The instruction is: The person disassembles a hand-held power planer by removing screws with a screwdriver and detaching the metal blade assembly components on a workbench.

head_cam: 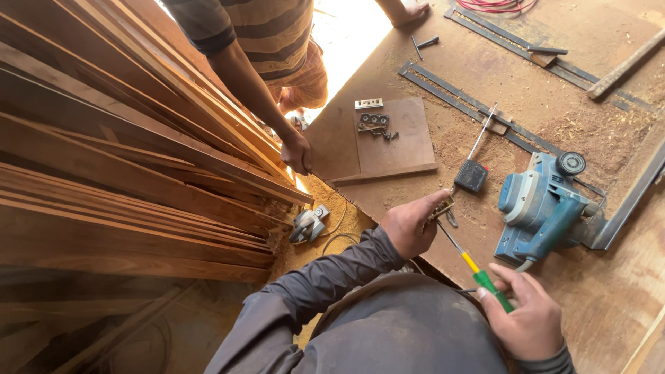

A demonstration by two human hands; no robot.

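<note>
Right grip [524,317] clasping screwdriver [478,270], tip at hinge [443,206]

I note a green-and-yellow screwdriver handle [487,278], blue planer [542,208], grey sleeve [325,277], striped brown shirt [267,31], reddish-brown worktop [589,291].

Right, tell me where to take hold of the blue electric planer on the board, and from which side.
Take the blue electric planer by its arched top handle, probably from above. The handle runs lengthwise from near the front knob down toward the cord end, leaving a gap for the fingers. It lies flat on the wooden board, apart from the right hand, which holds the green-handled screwdriver.
</note>
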